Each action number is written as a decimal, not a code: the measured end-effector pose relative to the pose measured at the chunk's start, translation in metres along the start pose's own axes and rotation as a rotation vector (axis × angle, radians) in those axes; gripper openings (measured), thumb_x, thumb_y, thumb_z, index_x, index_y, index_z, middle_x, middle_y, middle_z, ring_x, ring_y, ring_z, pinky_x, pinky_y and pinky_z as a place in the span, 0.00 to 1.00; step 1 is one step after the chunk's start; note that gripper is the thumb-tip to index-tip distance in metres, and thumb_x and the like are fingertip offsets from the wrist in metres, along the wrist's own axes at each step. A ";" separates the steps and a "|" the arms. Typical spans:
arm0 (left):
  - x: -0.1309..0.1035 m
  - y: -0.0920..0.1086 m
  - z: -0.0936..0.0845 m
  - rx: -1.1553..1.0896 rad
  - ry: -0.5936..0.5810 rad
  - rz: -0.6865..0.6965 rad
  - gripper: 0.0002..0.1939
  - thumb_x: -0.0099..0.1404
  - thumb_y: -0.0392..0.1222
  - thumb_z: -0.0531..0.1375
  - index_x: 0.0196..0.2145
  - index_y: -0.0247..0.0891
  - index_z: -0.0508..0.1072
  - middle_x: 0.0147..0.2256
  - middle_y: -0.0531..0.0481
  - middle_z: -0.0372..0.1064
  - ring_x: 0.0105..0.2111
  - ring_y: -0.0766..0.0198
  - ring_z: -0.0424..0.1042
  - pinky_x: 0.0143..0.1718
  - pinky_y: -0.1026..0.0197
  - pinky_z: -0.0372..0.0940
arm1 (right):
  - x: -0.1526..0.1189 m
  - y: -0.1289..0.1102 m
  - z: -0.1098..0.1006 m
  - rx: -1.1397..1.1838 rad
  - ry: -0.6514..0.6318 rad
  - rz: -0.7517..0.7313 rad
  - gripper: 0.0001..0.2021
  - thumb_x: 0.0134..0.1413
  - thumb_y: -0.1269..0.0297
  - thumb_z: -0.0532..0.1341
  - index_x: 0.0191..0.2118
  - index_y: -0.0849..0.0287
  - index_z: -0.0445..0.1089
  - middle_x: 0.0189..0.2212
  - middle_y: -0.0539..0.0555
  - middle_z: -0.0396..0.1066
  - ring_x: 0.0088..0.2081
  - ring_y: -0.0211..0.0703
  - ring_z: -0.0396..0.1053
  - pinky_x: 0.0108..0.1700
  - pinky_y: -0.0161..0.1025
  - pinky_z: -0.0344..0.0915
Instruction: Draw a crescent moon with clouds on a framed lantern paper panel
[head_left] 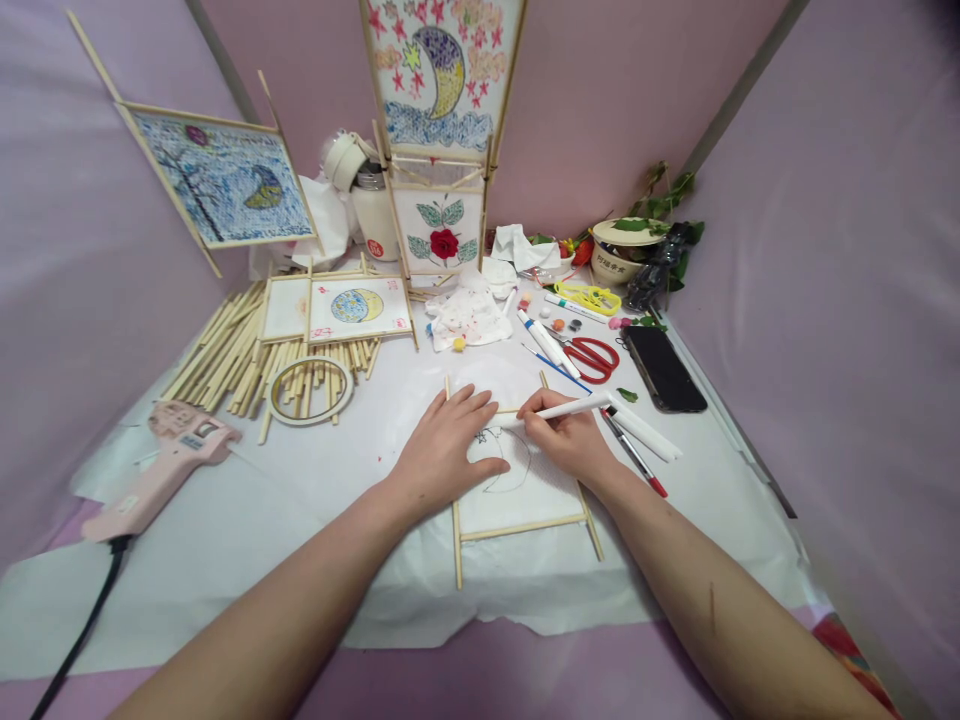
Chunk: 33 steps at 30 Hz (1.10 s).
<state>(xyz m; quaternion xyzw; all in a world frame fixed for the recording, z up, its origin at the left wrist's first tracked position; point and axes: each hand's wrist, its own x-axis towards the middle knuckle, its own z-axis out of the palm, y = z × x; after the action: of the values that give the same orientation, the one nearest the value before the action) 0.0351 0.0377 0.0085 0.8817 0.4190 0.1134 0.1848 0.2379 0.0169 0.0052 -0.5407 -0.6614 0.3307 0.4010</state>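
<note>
Tabletop (337,470), pen (574,406) between right fingers (535,400), tip unclear

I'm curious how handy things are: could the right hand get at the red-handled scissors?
Probably yes: the red-handled scissors lie just beyond the right hand, and the slim blue brush between seems little hindrance. The hand grips a white pen, though, which might hinder grasping.

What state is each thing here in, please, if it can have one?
Framed sheet: flat, outlines drawn, no colour visible
Left hand: spread, resting on sheet
White pen: held slantwise
Right hand: closed around pen
Smartphone: face up, screen dark
Red-handled scissors: lying flat, blade position unclear
Glue gun: lying on its side, cord attached
Tape roll: lying flat
Rose panel: standing upright, coloured
White bottle: standing upright
</note>
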 end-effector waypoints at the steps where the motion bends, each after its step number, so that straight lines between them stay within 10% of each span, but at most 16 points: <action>1: 0.000 0.000 0.000 0.000 -0.001 -0.001 0.37 0.58 0.57 0.64 0.61 0.42 0.62 0.64 0.47 0.54 0.66 0.50 0.46 0.66 0.42 0.42 | 0.000 0.000 0.000 -0.003 0.002 -0.002 0.04 0.51 0.68 0.57 0.28 0.58 0.68 0.22 0.48 0.65 0.24 0.35 0.58 0.26 0.33 0.55; 33: -0.001 0.003 -0.002 0.012 -0.008 -0.022 0.38 0.59 0.57 0.63 0.62 0.40 0.61 0.64 0.47 0.54 0.66 0.51 0.46 0.66 0.43 0.43 | -0.003 -0.008 -0.001 0.083 -0.065 -0.087 0.04 0.45 0.71 0.56 0.26 0.58 0.67 0.18 0.46 0.61 0.20 0.34 0.55 0.23 0.33 0.51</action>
<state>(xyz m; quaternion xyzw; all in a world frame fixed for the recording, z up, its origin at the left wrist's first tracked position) 0.0358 0.0356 0.0113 0.8786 0.4287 0.1054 0.1822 0.2358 0.0122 0.0123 -0.4833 -0.6828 0.3573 0.4154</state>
